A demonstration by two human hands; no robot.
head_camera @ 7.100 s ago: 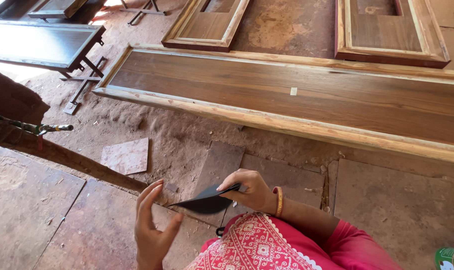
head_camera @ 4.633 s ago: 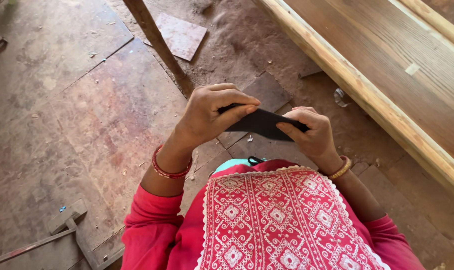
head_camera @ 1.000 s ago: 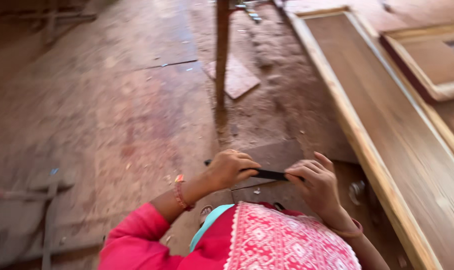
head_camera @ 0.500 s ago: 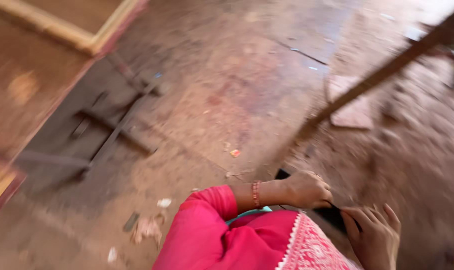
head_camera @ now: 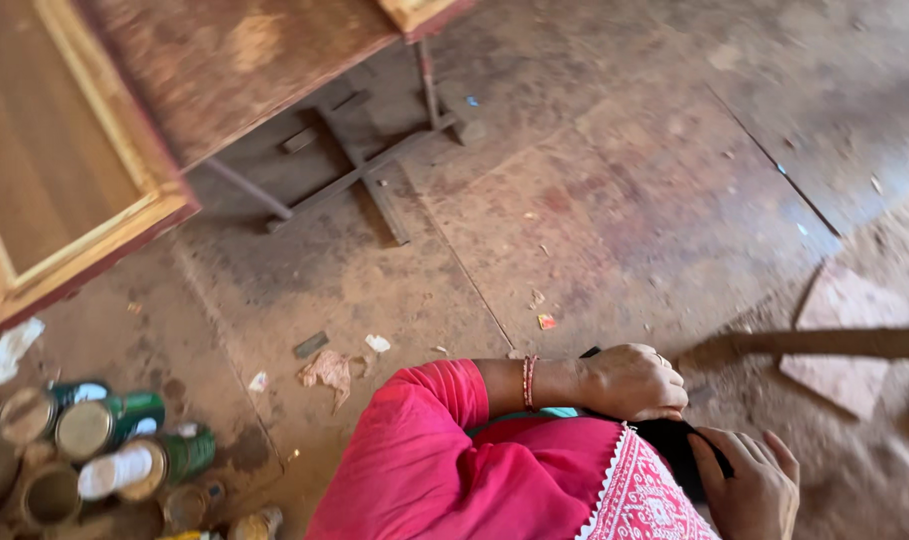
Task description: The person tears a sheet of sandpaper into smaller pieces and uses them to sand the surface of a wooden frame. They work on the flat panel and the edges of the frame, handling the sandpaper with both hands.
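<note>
A black sheet (head_camera: 674, 445) is being held close in front of the body, low at the right of the view, above the floor (head_camera: 594, 200). It is being pinched by the left hand (head_camera: 629, 382), whose fingers are curled together over its upper edge; bangles are being worn on that wrist. The sheet's lower part is being touched by the right hand (head_camera: 749, 485), with the fingers lying loosely spread along it; whether a real grip is being kept there cannot be told. Most of the sheet is being hidden by the hands and by the red-and-white patterned cloth (head_camera: 644, 500) of the clothing, and the left arm is being covered by a pink sleeve (head_camera: 424, 460).

A wooden bar (head_camera: 824, 343) is being seen just beyond the hands, running out to the right edge of the view, with a flat tile piece (head_camera: 844, 340) lying under it. A wooden frame (head_camera: 64, 170) is being carried on a metal stand (head_camera: 364, 160) at the upper left. Several tins (head_camera: 104, 450) are being kept together on the floor at the lower left corner, well apart from the hands. Paper scraps (head_camera: 329, 368) are lying on the floor between the tins and the sleeve.
</note>
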